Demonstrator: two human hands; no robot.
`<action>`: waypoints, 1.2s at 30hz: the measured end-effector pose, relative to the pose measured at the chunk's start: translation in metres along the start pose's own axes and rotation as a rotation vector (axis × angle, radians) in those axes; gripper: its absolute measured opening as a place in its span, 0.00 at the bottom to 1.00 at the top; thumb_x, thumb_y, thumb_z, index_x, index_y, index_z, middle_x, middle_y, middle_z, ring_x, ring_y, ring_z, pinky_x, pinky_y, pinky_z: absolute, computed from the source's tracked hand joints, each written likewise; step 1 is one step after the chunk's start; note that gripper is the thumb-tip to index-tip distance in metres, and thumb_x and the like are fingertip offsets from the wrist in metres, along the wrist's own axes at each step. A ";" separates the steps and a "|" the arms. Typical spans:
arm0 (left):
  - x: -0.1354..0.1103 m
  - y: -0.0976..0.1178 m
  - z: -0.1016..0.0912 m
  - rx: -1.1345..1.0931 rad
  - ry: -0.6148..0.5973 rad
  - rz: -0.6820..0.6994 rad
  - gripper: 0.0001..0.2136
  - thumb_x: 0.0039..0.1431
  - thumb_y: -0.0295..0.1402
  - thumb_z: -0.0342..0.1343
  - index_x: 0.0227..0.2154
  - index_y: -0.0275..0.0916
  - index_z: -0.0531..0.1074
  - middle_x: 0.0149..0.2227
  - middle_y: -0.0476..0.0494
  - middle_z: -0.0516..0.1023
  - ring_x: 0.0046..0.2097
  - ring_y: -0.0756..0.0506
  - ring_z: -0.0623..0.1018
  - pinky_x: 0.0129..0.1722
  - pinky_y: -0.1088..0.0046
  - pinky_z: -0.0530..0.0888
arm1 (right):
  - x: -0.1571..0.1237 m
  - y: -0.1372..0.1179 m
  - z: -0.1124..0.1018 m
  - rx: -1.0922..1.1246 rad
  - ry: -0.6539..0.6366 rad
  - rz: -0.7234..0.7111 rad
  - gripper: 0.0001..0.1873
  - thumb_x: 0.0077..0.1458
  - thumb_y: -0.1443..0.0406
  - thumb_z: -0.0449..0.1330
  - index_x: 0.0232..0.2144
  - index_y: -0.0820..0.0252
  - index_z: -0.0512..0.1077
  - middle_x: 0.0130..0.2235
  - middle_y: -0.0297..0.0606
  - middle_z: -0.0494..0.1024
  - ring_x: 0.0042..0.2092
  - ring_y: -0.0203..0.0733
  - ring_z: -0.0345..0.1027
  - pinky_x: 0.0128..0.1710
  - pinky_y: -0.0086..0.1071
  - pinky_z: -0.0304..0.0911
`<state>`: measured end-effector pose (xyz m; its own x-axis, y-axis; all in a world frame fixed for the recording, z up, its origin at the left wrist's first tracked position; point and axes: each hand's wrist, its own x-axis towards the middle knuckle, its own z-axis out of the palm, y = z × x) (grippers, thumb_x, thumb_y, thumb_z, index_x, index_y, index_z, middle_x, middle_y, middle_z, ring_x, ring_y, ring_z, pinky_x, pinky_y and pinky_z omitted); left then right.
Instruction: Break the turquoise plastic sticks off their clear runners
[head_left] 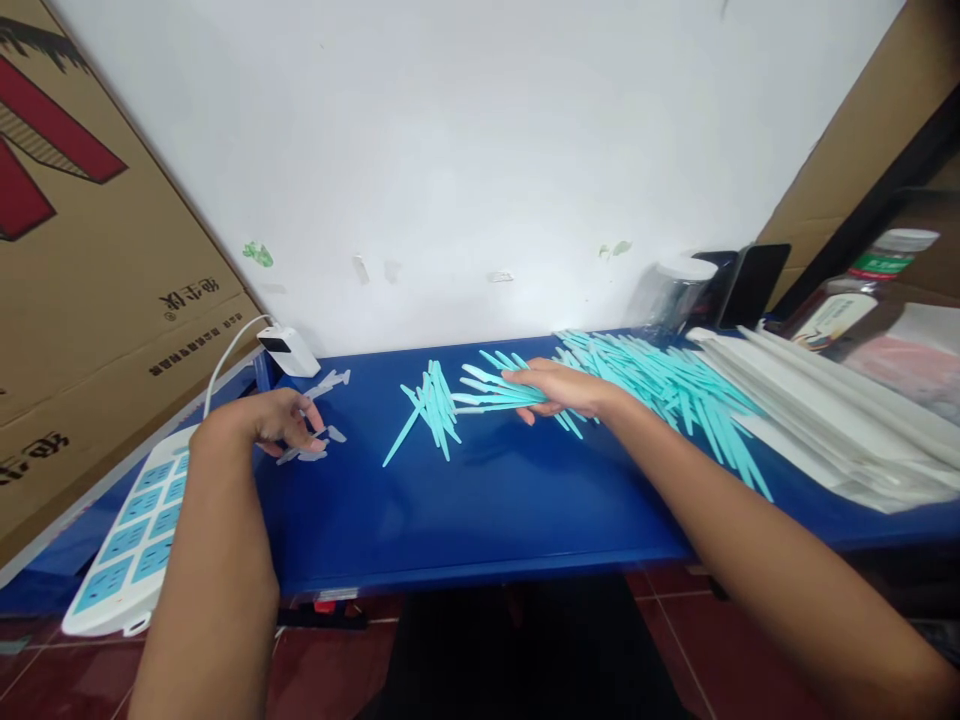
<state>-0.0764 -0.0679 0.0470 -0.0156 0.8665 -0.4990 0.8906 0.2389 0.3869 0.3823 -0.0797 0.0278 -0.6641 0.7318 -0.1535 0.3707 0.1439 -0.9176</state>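
My right hand (551, 388) is closed around a fanned bunch of slim turquoise eyebrow razors (491, 385), their pale tips pointing left. Just left of that bunch, a small criss-crossed pile of the same razors (433, 408) lies on the blue table (450, 520). A larger heap of turquoise razors (660, 375) spreads out behind and to the right of my right hand. At the table's left end, my left hand (291, 422) has its fingertips pinched on a small translucent cap (322, 434). More translucent caps (330, 383) are scattered around and behind it.
A white power strip (142, 530) lies left of my left forearm, with a white charger (289, 350) behind. White bags or sheets (832, 430) are stacked at right. A clear jar (679, 295), dark phone-like panels (754, 285) and a bottle (847, 300) stand behind; a cardboard box (97, 270) borders the left.
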 end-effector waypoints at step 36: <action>-0.002 0.052 0.011 -0.888 0.393 0.422 0.18 0.63 0.48 0.41 0.23 0.43 0.54 0.20 0.50 0.52 0.22 0.50 0.52 0.20 0.74 0.52 | -0.002 -0.001 0.001 -0.032 0.110 0.043 0.33 0.69 0.46 0.54 0.20 0.62 0.71 0.16 0.30 0.58 0.20 0.32 0.46 0.23 0.30 0.50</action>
<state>-0.0250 -0.0615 0.0597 -0.0702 0.9970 0.0326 0.2087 -0.0173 0.9778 0.3824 -0.0817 0.0285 -0.5721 0.8064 -0.1497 0.4193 0.1307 -0.8984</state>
